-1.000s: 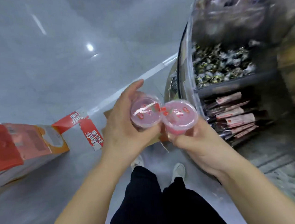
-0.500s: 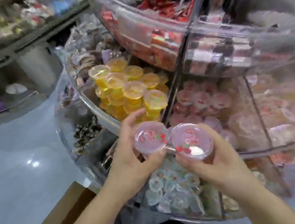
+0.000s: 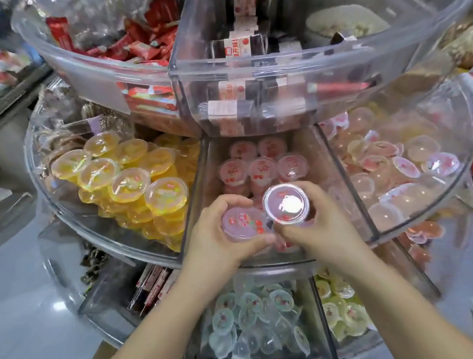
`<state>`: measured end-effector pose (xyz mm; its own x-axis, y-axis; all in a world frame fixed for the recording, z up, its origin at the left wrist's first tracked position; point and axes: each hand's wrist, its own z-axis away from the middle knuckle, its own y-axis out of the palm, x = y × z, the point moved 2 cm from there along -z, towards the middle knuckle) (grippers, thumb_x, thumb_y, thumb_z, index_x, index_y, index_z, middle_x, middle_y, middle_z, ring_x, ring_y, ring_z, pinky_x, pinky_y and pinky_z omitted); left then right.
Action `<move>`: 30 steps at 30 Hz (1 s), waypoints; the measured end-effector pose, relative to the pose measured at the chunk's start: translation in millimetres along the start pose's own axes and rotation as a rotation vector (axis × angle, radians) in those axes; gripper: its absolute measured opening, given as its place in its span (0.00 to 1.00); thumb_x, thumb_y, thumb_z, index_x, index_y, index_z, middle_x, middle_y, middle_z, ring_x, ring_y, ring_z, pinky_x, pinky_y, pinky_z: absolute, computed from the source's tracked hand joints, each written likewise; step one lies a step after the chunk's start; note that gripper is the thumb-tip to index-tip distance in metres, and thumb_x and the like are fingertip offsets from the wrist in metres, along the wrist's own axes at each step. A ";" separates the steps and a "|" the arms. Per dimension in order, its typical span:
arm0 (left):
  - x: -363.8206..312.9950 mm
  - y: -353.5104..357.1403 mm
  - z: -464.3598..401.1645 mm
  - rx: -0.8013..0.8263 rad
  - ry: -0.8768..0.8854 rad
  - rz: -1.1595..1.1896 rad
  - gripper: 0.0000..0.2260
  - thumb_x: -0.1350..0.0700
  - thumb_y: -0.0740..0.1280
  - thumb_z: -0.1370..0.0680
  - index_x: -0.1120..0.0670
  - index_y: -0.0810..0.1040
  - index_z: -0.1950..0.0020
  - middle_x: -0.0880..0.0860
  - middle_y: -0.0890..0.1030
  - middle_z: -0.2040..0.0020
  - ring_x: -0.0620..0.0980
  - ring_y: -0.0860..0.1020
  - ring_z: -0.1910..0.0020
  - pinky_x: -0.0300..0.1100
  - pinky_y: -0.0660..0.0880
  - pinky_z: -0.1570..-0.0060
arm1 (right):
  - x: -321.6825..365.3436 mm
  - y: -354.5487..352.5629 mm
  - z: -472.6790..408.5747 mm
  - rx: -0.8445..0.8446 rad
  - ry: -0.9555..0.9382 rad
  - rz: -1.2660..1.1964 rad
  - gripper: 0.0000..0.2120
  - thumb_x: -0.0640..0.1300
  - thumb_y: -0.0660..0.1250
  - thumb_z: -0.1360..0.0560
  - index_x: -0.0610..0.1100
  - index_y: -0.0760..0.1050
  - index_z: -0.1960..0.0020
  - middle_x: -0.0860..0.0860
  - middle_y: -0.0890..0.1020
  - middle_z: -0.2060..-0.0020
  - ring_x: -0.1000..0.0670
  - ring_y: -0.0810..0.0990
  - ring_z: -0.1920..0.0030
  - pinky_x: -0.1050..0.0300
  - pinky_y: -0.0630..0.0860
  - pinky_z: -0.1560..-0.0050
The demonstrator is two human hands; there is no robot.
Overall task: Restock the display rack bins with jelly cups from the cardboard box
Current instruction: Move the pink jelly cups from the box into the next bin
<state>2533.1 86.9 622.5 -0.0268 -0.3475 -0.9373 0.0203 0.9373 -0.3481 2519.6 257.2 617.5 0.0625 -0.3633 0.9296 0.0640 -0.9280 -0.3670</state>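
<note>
Over the middle bin [image 3: 316, 254] of the rack, both hands now hold pink jelly cups. A second ago the hands were out over the floor, next to the red cardboard box. Half a second ago they were coming up in front of the rack. Now they are right above the bin with the pink cups, so the carrying part looks done.

The left hand [image 3: 220, 238] grips one pink jelly cup [image 3: 243, 223], with its fingers [image 3: 231, 199] curled round the far side and the thumb at the near side. The right hand [image 3: 319, 229] grips the other pink cup [image 3: 286, 203], which sits a bit higher and shines in the light. The two cups touch each other. Both are just above the pink cups in the bin [image 3: 260, 165].

The cardboard box cannot be seen now.

Yellow cups [image 3: 131, 171] fill the bin to the left. Pale mixed cups [image 3: 400, 170] fill the bin to the right. Blue-white cups [image 3: 253, 321] lie in the bin below.

I think the next step is to set these two cups down with the other pink ones. The hands should keep away from the yellow side, so the colours do not get mixed. There looks to be room near the front of the bin.
</note>
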 end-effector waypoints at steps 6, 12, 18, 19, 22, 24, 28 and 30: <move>12.6 8.1 -28.3 -0.017 0.080 -0.289 0.34 0.55 0.80 0.38 0.45 0.70 0.36 0.40 0.76 0.45 0.37 0.73 0.46 0.22 0.66 0.49 | -16.9 -4.2 -23.9 0.039 0.002 0.161 0.21 0.39 0.71 0.36 0.60 0.70 0.52 0.63 0.78 0.54 0.63 0.77 0.53 0.78 0.68 0.57; 26.6 16.4 -47.0 0.048 0.086 -0.493 0.24 0.65 0.70 0.29 0.56 0.70 0.34 0.53 0.68 0.38 0.48 0.69 0.38 0.25 0.58 0.45 | -22.8 3.2 -44.0 0.050 0.025 0.352 0.18 0.44 0.72 0.33 0.51 0.69 0.46 0.58 0.76 0.56 0.55 0.75 0.55 0.69 0.66 0.67; 34.2 21.7 -48.5 0.093 0.052 -0.539 0.29 0.66 0.69 0.28 0.56 0.63 0.30 0.54 0.66 0.34 0.51 0.66 0.34 0.28 0.56 0.41 | -30.1 15.8 -49.9 0.138 0.042 0.399 0.19 0.48 0.70 0.29 0.44 0.69 0.43 0.48 0.80 0.48 0.47 0.78 0.47 0.55 0.74 0.52; 34.5 20.5 -47.2 0.076 0.026 -0.505 0.30 0.65 0.70 0.29 0.57 0.61 0.30 0.54 0.66 0.34 0.50 0.66 0.34 0.27 0.58 0.42 | -31.3 16.3 -50.2 0.158 0.052 0.410 0.20 0.49 0.70 0.30 0.44 0.68 0.42 0.48 0.80 0.48 0.46 0.78 0.47 0.54 0.74 0.52; 32.4 19.2 -42.4 0.018 -0.037 -0.487 0.29 0.60 0.73 0.29 0.58 0.62 0.33 0.55 0.68 0.36 0.51 0.70 0.38 0.29 0.62 0.47 | -33.7 17.4 -52.0 0.213 0.061 0.446 0.23 0.50 0.71 0.31 0.44 0.69 0.40 0.48 0.79 0.46 0.47 0.77 0.45 0.54 0.74 0.49; 29.3 20.7 -40.6 -0.017 -0.009 -0.553 0.26 0.60 0.72 0.28 0.59 0.65 0.34 0.56 0.70 0.38 0.53 0.72 0.39 0.32 0.63 0.47 | -33.0 17.4 -53.2 0.233 0.065 0.458 0.22 0.49 0.70 0.30 0.44 0.69 0.40 0.48 0.79 0.46 0.47 0.77 0.46 0.54 0.74 0.48; 22.0 21.0 -40.2 -0.014 0.086 -0.654 0.22 0.66 0.66 0.26 0.60 0.67 0.32 0.57 0.67 0.33 0.55 0.70 0.36 0.41 0.67 0.39 | -31.4 15.5 -55.1 0.240 0.072 0.542 0.18 0.51 0.66 0.29 0.47 0.68 0.42 0.48 0.80 0.49 0.44 0.79 0.49 0.50 0.76 0.51; 19.3 20.6 -40.2 0.014 0.090 -0.673 0.23 0.66 0.64 0.25 0.59 0.66 0.30 0.56 0.63 0.29 0.54 0.67 0.32 0.40 0.64 0.35 | -31.0 15.8 -55.4 0.242 0.080 0.570 0.19 0.52 0.65 0.29 0.48 0.66 0.41 0.48 0.81 0.51 0.42 0.80 0.51 0.48 0.77 0.52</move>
<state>2492.8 100.6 598.0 -0.1207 -0.8509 -0.5113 -0.0170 0.5167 -0.8560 2463.5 249.3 584.7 0.0795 -0.8095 0.5817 0.2668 -0.5450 -0.7948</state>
